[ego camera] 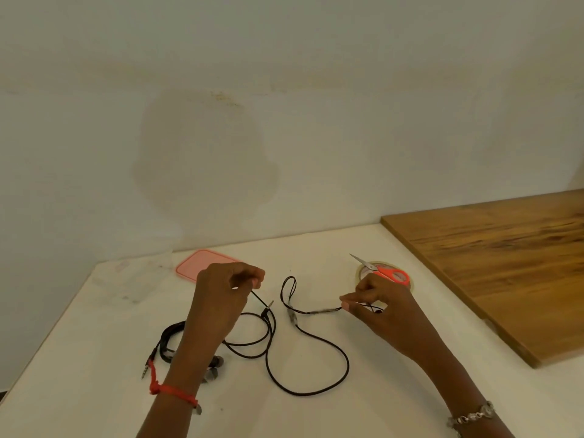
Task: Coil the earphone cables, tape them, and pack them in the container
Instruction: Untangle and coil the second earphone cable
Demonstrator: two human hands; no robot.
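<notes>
Earphone cable (316, 337), thin, black, loosely looped; left grip (221, 298) and right grip (382, 306) pinch it.

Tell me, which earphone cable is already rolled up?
The coiled cable, lying bunched tight on the left. The loose cable sprawls in wide loops, pinched by the left hand and right hand.

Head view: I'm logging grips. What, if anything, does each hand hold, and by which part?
Both hold the thin black earphone cable: the left hand pinches it near the metal plug, the right hand pinches a strand toward its other end.
</notes>
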